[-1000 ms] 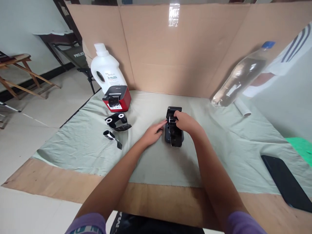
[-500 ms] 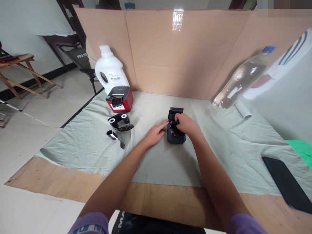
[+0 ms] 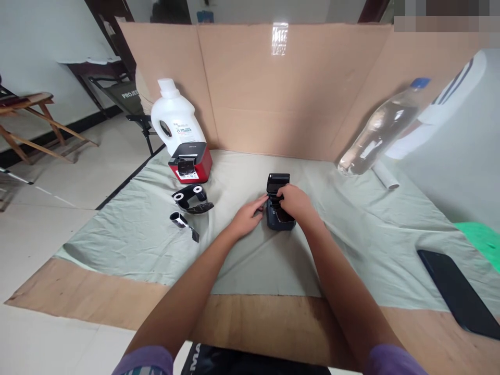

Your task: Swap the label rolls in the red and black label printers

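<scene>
A small black device with its lid tipped up point(image 3: 278, 183) rests on the pale green cloth point(image 3: 250, 250) in the middle. My right hand point(image 3: 295, 203) lies on top of its body, fingers curled into the open compartment. My left hand point(image 3: 246, 216) presses against the device's left side with the fingers bent around its edge. What the right fingers pinch inside the compartment is hidden.
A red and black label printer point(image 3: 190, 162) and a white detergent bottle point(image 3: 173, 117) stand at the back left. Two black tape pieces point(image 3: 191, 198) point(image 3: 182, 222) lie near them. A clear bottle point(image 3: 378, 133) leans at the right, a dark phone point(image 3: 457, 297) lies front right. Cardboard walls enclose the back.
The black part my right hand held above the device has gone down into it. Both hands stay on the device.
</scene>
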A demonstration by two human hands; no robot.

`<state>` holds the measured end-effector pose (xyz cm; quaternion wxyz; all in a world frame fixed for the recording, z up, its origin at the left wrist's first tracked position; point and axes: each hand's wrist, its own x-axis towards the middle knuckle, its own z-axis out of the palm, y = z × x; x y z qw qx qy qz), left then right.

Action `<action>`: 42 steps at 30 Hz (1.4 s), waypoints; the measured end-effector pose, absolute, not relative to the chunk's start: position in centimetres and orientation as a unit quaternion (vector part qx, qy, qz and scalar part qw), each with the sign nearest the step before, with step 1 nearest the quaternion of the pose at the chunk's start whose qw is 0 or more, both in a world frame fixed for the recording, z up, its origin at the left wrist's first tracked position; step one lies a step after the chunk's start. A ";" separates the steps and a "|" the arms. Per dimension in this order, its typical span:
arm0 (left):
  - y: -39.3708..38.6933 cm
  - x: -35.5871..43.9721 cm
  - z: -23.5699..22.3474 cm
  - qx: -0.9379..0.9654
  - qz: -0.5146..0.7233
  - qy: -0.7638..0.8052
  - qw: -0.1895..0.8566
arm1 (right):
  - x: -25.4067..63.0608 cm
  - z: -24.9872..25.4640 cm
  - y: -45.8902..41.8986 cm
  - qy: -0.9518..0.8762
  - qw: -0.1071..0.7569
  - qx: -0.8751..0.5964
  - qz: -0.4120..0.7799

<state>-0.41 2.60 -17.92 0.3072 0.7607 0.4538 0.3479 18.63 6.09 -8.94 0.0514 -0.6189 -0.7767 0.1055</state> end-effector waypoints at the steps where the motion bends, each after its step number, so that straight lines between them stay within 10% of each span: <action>1: 2.5 -0.5 -17.8 0.763 0.348 0.454 0.301 | 18.6 -8.9 6.0 -0.774 0.054 -0.622 0.103; 14: -0.8 3.2 -16.5 0.795 0.412 0.440 0.070 | 21.2 -8.4 8.8 -0.730 0.266 -0.606 0.172; 23: -0.8 2.1 -17.0 0.856 0.361 0.369 0.031 | 22.6 -3.9 5.8 -0.789 0.058 -0.557 0.255; 42: -1.0 2.3 -17.0 0.826 0.355 0.423 0.114 | 22.3 -6.8 6.8 -0.702 0.014 -0.607 0.374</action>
